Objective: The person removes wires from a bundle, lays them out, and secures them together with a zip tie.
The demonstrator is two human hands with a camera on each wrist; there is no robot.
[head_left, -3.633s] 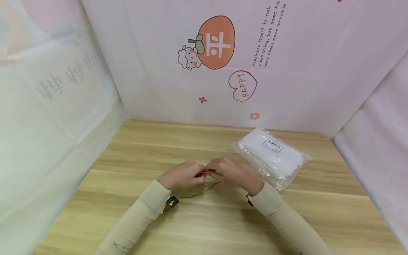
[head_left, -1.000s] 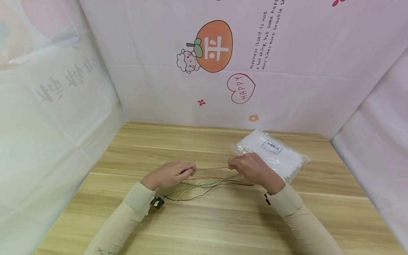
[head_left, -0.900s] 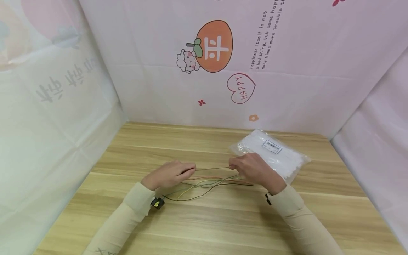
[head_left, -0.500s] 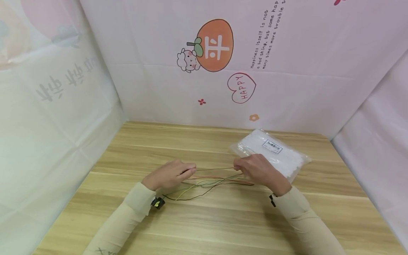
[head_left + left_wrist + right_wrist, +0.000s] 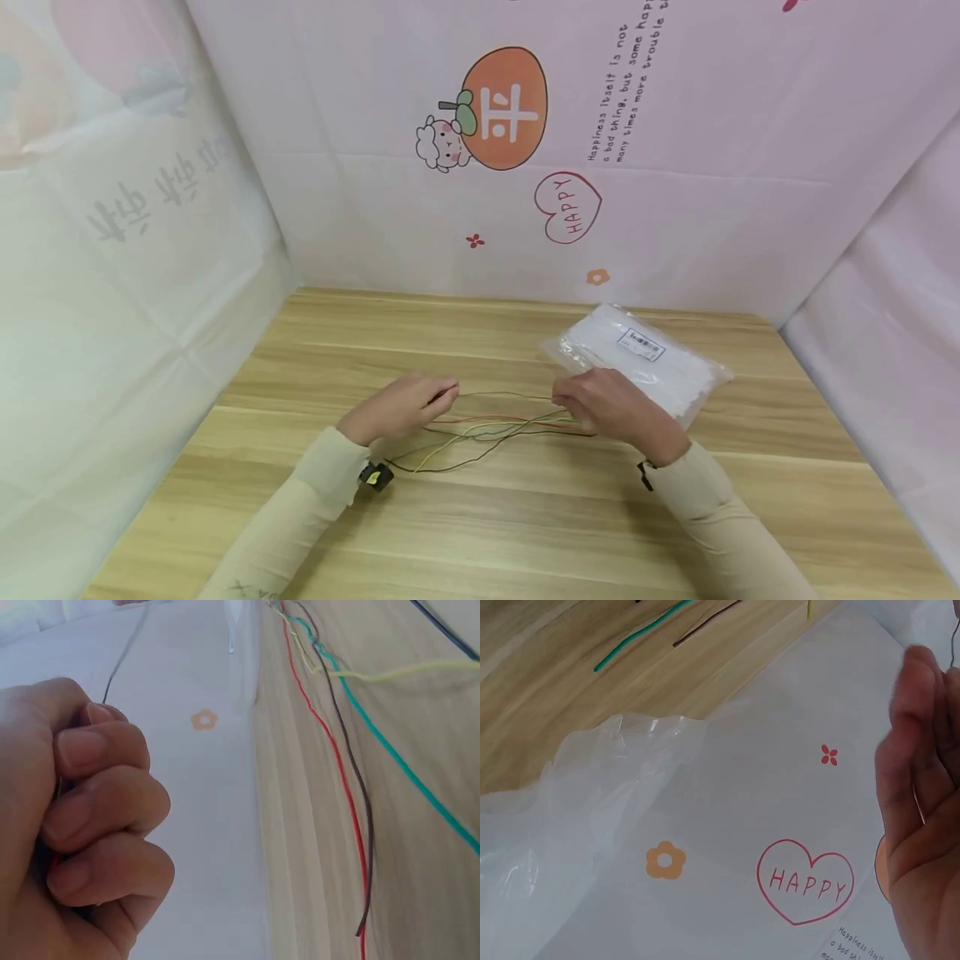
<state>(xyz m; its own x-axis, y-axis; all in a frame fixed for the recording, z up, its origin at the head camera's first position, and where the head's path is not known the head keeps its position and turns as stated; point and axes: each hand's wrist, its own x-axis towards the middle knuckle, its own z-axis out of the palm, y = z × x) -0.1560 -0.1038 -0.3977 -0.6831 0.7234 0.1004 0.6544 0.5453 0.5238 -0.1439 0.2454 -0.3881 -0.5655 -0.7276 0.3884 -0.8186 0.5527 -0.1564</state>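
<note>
In the head view a thin dark wire (image 5: 502,392) spans the gap between both hands above the table, bowed slightly upward. My left hand (image 5: 401,408) grips its left end with curled fingers. In the left wrist view the wire emerges near the thumb, and a bit of red shows inside the fist. My right hand (image 5: 611,408) pinches the other end; its fingertips are partly out of the right wrist view. Below lie loose wires: a red wire (image 5: 330,739), a brown wire (image 5: 352,772), a green wire (image 5: 397,757), a yellow wire (image 5: 397,675) and a black wire (image 5: 446,630).
A clear plastic bag (image 5: 667,367) of white items with a barcode label lies at the back right, partly behind the right hand. The wooden table (image 5: 480,533) is bounded by printed white cloth (image 5: 375,225) at the back and both sides.
Earlier the hands were together over a red bunch; now they are apart with the wire between them. Over the last second the right hand moved slightly right, and the straight wire became bowed.
</note>
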